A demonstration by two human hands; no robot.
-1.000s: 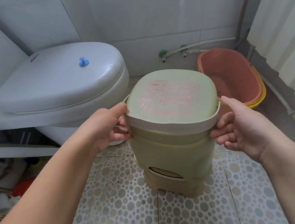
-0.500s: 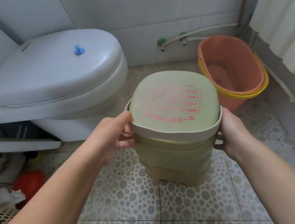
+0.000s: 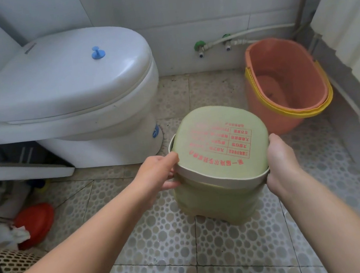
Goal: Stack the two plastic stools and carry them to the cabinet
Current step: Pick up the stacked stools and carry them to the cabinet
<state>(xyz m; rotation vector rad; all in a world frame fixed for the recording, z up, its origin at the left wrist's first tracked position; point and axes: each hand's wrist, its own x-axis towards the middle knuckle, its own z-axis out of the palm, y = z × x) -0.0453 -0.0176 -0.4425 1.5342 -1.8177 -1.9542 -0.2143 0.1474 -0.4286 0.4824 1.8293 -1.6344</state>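
Note:
A pale green plastic stool [image 3: 219, 147] with red print on its seat sits nested over a second stool [image 3: 219, 208] of the same colour, whose lower body and feet show beneath it on the tiled floor. My left hand [image 3: 159, 175] grips the left rim of the top stool. My right hand [image 3: 279, 162] grips its right rim. The stack stands in the middle of the view, between the toilet and the orange tub. No cabinet is in view.
A white toilet [image 3: 66, 86] with its lid down stands at the left. An orange tub [image 3: 285, 82] with a yellow rim stands at the right by the wall. A red lid [image 3: 35, 222] and a perforated basket [image 3: 13, 261] lie at the lower left. A curtain [image 3: 350, 13] hangs at the right.
The top stool has come down over the lower one, covering most of it. My right hand has closed onto the rim. The view has tilted lower toward the floor.

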